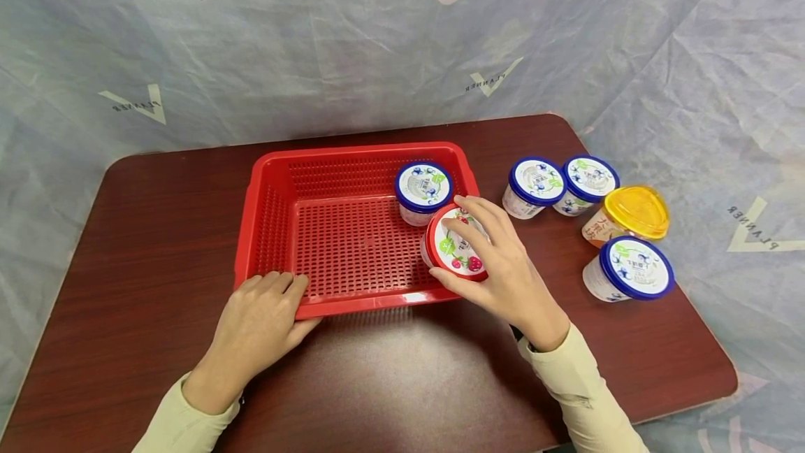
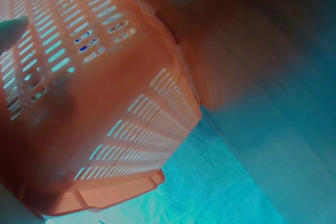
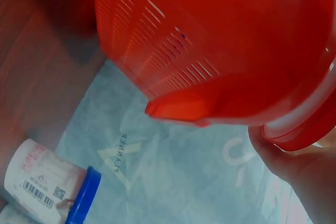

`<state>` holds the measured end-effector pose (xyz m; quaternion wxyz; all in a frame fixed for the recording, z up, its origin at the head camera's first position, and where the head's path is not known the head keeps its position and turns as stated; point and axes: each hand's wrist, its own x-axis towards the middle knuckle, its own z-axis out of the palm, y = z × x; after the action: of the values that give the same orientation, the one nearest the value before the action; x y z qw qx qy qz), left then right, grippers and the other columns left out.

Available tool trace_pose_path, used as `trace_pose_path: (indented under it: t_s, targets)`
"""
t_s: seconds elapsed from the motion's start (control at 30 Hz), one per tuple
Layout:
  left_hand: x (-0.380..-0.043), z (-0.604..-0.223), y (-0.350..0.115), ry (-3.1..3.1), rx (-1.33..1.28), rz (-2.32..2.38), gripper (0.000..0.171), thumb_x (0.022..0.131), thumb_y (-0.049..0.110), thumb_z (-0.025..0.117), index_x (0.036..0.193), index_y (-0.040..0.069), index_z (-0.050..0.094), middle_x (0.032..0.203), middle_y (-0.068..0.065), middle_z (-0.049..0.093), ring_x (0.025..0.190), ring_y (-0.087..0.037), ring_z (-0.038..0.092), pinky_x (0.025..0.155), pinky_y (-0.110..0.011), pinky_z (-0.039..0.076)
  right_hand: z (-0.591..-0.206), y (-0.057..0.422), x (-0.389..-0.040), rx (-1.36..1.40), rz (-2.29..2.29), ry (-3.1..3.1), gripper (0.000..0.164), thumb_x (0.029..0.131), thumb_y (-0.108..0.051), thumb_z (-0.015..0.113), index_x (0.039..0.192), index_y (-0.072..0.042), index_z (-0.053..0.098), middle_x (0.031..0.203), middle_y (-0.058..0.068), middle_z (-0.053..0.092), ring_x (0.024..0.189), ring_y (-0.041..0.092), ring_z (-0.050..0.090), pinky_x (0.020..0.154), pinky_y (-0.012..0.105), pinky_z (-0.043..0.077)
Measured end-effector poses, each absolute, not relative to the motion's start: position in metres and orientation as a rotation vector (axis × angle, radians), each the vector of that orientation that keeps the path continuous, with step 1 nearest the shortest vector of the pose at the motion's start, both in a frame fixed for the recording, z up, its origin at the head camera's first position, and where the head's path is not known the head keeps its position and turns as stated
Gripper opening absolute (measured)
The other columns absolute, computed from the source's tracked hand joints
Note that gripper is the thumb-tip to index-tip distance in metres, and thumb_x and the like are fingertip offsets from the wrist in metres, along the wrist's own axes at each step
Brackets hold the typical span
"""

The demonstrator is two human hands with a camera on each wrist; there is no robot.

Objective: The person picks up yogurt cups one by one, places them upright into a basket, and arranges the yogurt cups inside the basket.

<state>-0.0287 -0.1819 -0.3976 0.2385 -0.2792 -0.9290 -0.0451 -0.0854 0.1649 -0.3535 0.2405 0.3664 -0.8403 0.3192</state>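
A red perforated basket (image 1: pixel 267 229) stands on the table, its front edge toward me. My left hand (image 1: pixel 258 324) grips its front left corner, fingers over the rim and thumb lower down; in the left wrist view one fingertip (image 2: pixel 13 32) shows against the slotted wall. With thumb and fingers spread round its lid, my right hand (image 1: pixel 503 268) holds a red-lidded tub (image 1: pixel 448 248) with a berry print at the basket's front right corner. The tub's red lid (image 3: pixel 307 134) also shows in the right wrist view. Behind it, inside the basket, is a blue-lidded tub (image 1: pixel 423 187).
Right of the basket stand two blue-lidded tubs (image 1: pixel 536 182) side by side, a yellow-lidded tub (image 1: pixel 638 212) and another blue-lidded tub (image 1: pixel 635 269) nearer the table's right edge. Grey printed sheeting (image 1: pixel 377 54) hangs behind the dark brown table (image 1: pixel 157 229).
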Motion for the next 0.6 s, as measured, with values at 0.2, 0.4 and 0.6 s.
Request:
trace_pose_path:
  t_s: [0.2,0.4,0.6]
  targets:
    - [-0.029,-0.398,-0.182,-2.540,-0.763,-0.129,0.050,0.085,0.051,0.055,0.081,0.002,0.060,0.067,-0.010,0.057,0.059,-0.031,0.057,0.053,-0.043,0.047,-0.360,0.161,-0.088,1.005,0.858,-2.337,0.059,0.087,-0.051,0.070,0.126,-0.008,0.063,0.145,0.012,0.049,0.136,0.032,0.041,0.112,0.043,0.032]
    - [-0.029,-0.398,-0.182,-2.541,-0.754,-0.126,0.050,0.085,0.051,0.054,0.081,0.002,0.060,0.068,-0.010,0.058,0.059,-0.031,0.058,0.054,-0.044,0.047,-0.365,0.161,-0.091,0.990,0.800,-2.387,0.060,0.082,-0.050,0.075,0.125,-0.009,0.063,0.142,0.015,0.050,0.136,0.032,0.040,0.113,0.047,0.029]
    - [-0.029,-0.399,-0.182,-2.539,-0.752,-0.123,0.049,0.085,0.051,0.054,0.080,0.003,0.058,0.067,-0.010,0.057,0.059,-0.031,0.057,0.053,-0.043,0.046,-0.368,0.160,-0.094,0.994,0.799,-2.403,0.060,0.081,-0.049,0.076,0.124,-0.009,0.064,0.141,0.015,0.050,0.135,0.030,0.040,0.111,0.047,0.030]
